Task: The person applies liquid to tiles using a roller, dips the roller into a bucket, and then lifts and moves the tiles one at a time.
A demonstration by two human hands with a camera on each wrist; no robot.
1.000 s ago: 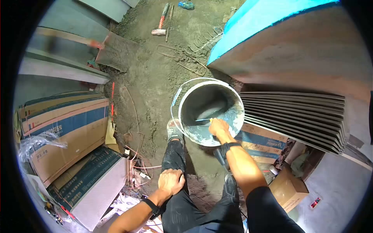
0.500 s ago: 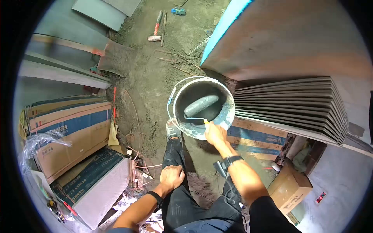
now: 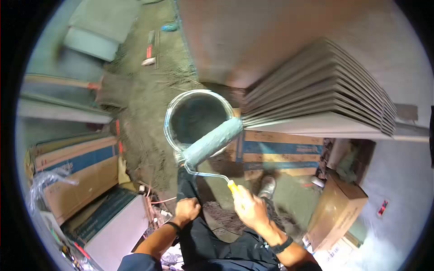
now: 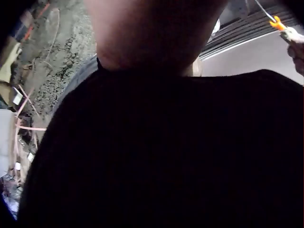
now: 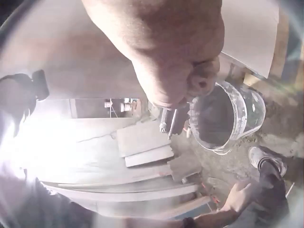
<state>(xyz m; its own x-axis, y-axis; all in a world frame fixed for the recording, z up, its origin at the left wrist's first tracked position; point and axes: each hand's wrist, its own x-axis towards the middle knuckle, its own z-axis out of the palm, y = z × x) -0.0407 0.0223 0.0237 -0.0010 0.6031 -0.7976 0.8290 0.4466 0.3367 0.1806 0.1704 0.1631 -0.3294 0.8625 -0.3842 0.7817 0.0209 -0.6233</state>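
In the head view my right hand (image 3: 251, 208) grips the yellow handle of a paint roller (image 3: 212, 141). The roller's sleeve is coated in wet grey and overlaps the near rim of a round bucket (image 3: 166, 121), whose inside is dark grey. My left hand (image 3: 187, 210) rests on the left knee, holding nothing. From the left wrist, dark cloth fills most of the picture, and the roller's orange-yellow handle end (image 4: 276, 23) shows at the upper right. In the right wrist view the smeared bucket (image 5: 249, 111) stands beyond the right hand (image 5: 178, 61).
A stack of large panels (image 3: 334, 86) leans at the right over cardboard-wrapped boxes (image 3: 280, 149). Tile boxes (image 3: 81, 171) stand at the left, with pink straps and scraps beside them. A hammer (image 3: 149, 49) lies on the dirt floor ahead. A cardboard box (image 3: 337, 210) sits at the right.
The roller has come up out of the bucket and back toward the body in my right hand. The view has turned right; my left hand stays on the knee.
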